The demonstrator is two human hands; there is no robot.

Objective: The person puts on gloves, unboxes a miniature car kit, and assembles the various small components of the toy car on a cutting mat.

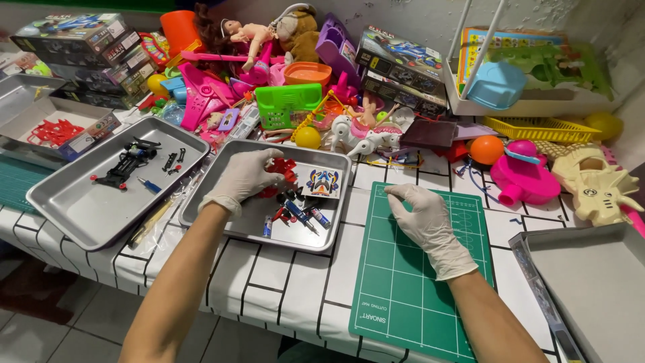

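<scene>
- Two gloved hands are at work over a table with a black-and-white grid cover.
- The left hand (245, 176) reaches into a metal tray (334, 239), its fingers curled over and closed on a red plastic part (282, 171) that lies in the tray's upper middle.
- The right hand (424, 225) rests on a green cutting mat (403, 296), thumb and forefinger pressed together at the tips; whether anything small sits between them cannot be told.
- Just right of the red part, in the same tray, lies a sticker sheet (323, 182) with a blue and yellow design.
- Below the red part, loose small pieces lie on the tray floor, among them black wheels (293, 196) and small blue tubes (320, 217).
- A second metal tray (67, 215) sits to the left, touching or nearly touching the first, and holds a black toy car frame (125, 165) and a small blue tool (149, 185).
- Farther left, an open grey box (20, 111) holds a red frame of parts (52, 132).
- Behind both trays a heap of toys covers the back of the table: a doll (250, 33), a green basket (287, 105), a yellow ball (308, 137) and stacked model car boxes (84, 47).
- Right of the mat sit an orange ball (486, 149), a pink toy (524, 176) and a cream dinosaur head (601, 185).
</scene>
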